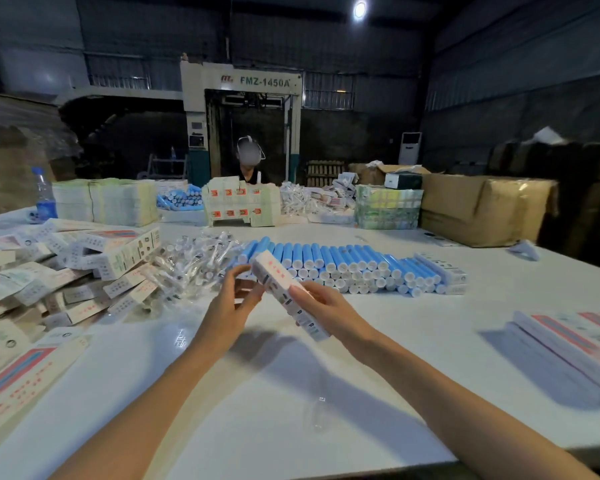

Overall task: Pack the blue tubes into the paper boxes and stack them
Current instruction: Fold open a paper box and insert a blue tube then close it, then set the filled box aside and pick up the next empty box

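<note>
Head view: paper box (275, 277) points far-left; right hand (329, 306) grips it, left hand (232, 303) pinches far end.

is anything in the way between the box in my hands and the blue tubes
Nothing visible. The paper box, held in the right hand with the left hand at its far end, hangs just in front of the blue tubes, with only bare table between. The clear packets lie off to the left.
</note>
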Available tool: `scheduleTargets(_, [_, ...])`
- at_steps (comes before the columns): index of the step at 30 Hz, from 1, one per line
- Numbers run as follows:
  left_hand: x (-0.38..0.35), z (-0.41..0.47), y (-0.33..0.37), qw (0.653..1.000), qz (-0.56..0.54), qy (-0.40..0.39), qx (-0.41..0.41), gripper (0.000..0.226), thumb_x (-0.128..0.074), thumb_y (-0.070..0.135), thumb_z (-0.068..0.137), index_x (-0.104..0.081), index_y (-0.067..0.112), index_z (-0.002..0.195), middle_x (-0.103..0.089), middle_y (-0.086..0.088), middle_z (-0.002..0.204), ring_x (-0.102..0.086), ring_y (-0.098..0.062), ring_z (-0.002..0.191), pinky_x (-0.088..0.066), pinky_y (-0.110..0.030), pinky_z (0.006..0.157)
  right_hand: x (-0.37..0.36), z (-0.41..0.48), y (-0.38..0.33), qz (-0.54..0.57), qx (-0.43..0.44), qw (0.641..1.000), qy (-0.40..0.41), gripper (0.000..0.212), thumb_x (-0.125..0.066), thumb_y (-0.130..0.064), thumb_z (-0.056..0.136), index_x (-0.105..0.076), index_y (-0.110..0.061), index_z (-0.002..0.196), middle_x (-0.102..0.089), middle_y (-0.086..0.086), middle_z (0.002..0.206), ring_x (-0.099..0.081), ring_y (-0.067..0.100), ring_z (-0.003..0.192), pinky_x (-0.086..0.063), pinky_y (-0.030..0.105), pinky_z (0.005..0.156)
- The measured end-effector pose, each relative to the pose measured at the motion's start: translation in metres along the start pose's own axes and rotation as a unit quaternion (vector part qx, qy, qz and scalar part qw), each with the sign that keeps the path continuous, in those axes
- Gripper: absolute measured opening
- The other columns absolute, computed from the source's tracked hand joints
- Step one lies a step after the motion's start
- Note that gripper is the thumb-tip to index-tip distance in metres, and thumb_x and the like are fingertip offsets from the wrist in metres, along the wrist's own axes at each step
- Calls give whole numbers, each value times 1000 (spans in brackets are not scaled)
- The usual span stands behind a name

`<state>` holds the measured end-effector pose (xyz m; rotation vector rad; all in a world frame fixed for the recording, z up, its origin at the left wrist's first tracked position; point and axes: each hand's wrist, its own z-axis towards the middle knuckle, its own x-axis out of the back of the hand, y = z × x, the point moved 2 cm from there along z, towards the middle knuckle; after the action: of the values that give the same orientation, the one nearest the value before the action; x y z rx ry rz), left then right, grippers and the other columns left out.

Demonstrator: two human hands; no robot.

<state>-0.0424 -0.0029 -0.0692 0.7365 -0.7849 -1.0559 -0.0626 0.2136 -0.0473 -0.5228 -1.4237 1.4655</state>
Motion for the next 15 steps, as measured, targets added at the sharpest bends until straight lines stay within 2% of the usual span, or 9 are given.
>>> scheduleTargets(2, [-5, -5, -11, 991, 117, -63, 0, 22, -64, 34, 106, -60, 53, 116, -72, 17, 105, -70, -3, 94, -56, -32, 90, 25, -11, -2, -81, 27, 994, 61, 42, -60, -60, 99, -69, -33, 129, -74, -9, 107, -68, 7, 89, -52, 23, 74])
scheduleTargets(4, [-10, -12, -17, 968, 217, -121, -32, 27, -66, 24, 105, -69, 50, 107, -69, 24, 106, -68, -1, 93, -55, -29, 85, 58, -26, -1, -145, 52, 982, 109, 44, -61, -60, 98, -69, -31, 131, -74, -11, 105, -66, 6, 86, -51, 24, 72])
scheduleTargets(7, [-14, -17, -23, 949, 258, -169, -63, 32, -67, 20, 104, -70, 51, 108, -68, 26, 114, -65, 2, 102, -54, -28, 89, 118, -54, 2, -236, 58, 951, 190, 38, -62, -59, 98, -70, -33, 124, -72, -16, 98, -65, 6, 85, -52, 29, 72])
scheduleTargets(10, [-15, -16, -31, 932, 289, -200, -90, 34, -68, 19, 104, -71, 53, 108, -65, 29, 119, -61, 8, 109, -53, -28, 92, 185, -87, 8, -347, 23, 895, 280, 35, -65, -54, 97, -70, -31, 124, -71, -10, 107, -66, 15, 94, -55, 41, 82])
scheduleTargets(13, [-19, -15, -36, 919, 315, -204, -125, 50, -67, 14, 102, -63, 63, 116, -62, 34, 123, -55, 10, 114, -47, -22, 92, 250, -127, 12, -437, -21, 833, 338, 40, -65, -55, 97, -68, -29, 128, -70, 0, 116, -65, 24, 103, -52, 40, 82])
scheduleTargets(15, [-21, -14, -41, 924, 312, -170, -140, 50, -62, 17, 103, -63, 66, 118, -63, 34, 121, -59, 2, 112, -48, -27, 92, 291, -156, 17, -478, -43, 798, 363, 42, -63, -57, 98, -67, -27, 126, -69, 2, 114, -65, 26, 102, -48, 37, 77])
